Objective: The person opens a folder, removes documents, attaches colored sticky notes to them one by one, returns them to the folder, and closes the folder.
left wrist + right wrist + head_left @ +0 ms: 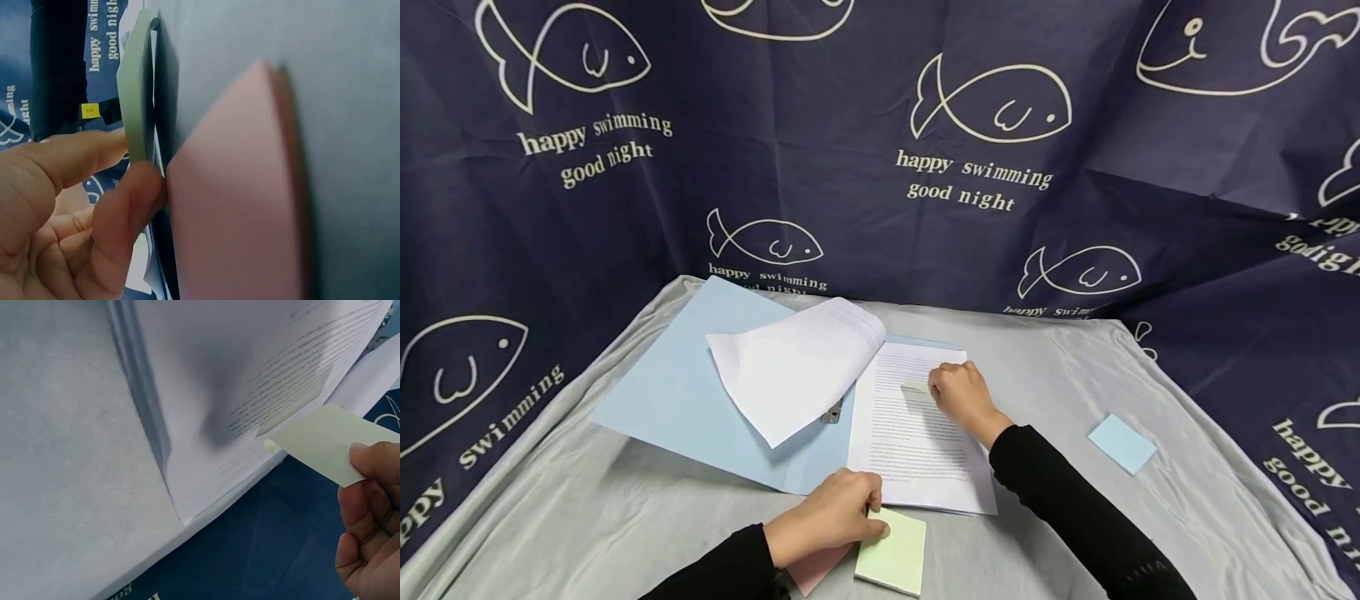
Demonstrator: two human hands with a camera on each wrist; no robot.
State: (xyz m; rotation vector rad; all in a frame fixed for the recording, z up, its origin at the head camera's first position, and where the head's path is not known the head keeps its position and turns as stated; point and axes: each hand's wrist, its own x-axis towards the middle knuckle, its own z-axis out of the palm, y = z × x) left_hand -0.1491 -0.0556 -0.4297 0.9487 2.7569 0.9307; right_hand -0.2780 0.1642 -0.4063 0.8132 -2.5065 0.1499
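My left hand [835,517] pinches a pale green sticky note pad [895,554] between thumb and fingers, near the front of the table. In the left wrist view the green pad [136,87] stands edge-on beside a pink sticky note pad [231,194]. My right hand [966,400] holds a single pale green sticky note [331,440] by one edge, thumb on top. That sheet is above the upper part of a printed page [902,450], its far corner slightly curled. The page lies in a light blue folder [662,383].
A white sheet [797,358] is folded back to the left over the open folder cover. Beneath its edge shows a metal clip [832,412]. A light blue sticky note pad [1122,444] lies on the grey cloth at right. Dark blue fish-print curtains [850,167] surround the table.
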